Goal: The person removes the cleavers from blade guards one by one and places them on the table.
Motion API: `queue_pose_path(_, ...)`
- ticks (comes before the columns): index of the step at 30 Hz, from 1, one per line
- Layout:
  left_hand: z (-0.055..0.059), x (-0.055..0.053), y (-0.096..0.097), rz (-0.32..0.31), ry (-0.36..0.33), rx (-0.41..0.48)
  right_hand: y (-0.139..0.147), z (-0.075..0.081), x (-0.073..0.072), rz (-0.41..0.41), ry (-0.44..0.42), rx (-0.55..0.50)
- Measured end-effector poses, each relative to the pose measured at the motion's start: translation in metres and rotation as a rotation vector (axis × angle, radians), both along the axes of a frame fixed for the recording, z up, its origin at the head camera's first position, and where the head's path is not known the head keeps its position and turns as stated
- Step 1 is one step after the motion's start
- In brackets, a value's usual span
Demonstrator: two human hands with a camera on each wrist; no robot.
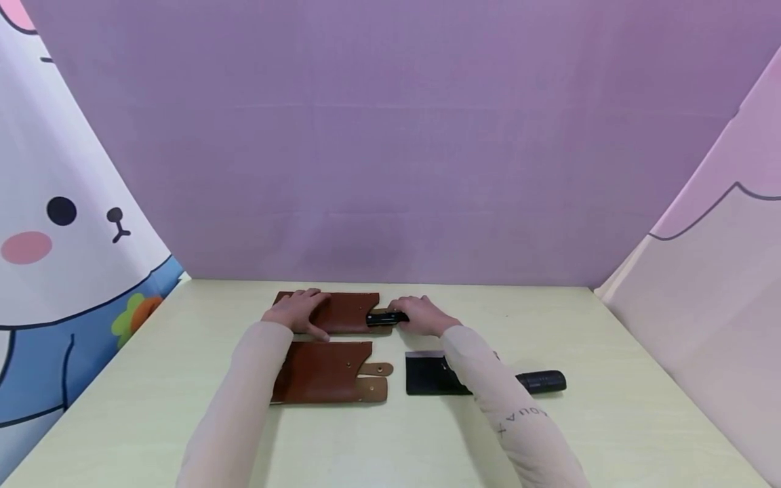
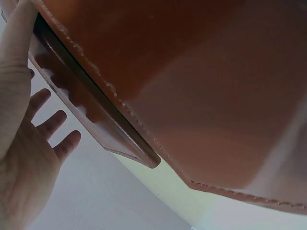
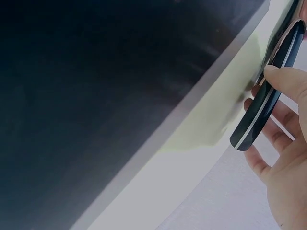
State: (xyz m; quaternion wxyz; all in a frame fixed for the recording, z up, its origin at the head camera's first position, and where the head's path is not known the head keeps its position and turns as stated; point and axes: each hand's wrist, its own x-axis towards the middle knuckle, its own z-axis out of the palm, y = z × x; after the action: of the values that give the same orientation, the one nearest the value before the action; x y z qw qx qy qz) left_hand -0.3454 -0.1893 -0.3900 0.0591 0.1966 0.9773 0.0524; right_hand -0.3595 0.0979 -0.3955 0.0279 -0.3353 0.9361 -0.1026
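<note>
A brown leather sheath [image 1: 348,310] lies at the back of the table. My left hand [image 1: 295,312] rests on its left part, fingers spread. At the sheath's right end, my right hand [image 1: 425,316] grips the black handle of a knife [image 1: 384,318]; the blade is hidden. In the right wrist view, thumb and fingers pinch this knife handle [image 3: 259,105], which shows a pale line along its edge. The left wrist view shows my left hand [image 2: 29,163] with several fingers apart beside the leather.
Nearer me lies a second brown leather sheath [image 1: 323,379] with two snap straps on its right. Right of it is a black cleaver [image 1: 430,376], partly hidden under my right sleeve, its handle pointing right. A purple backdrop [image 1: 390,169] stands behind the table.
</note>
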Motion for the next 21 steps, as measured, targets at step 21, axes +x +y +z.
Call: queue_pose_path(21, 0.0001, -0.0030, -0.0047, -0.002, -0.029, 0.015, 0.0010, -0.0005, 0.0027, 0.056, 0.061, 0.012)
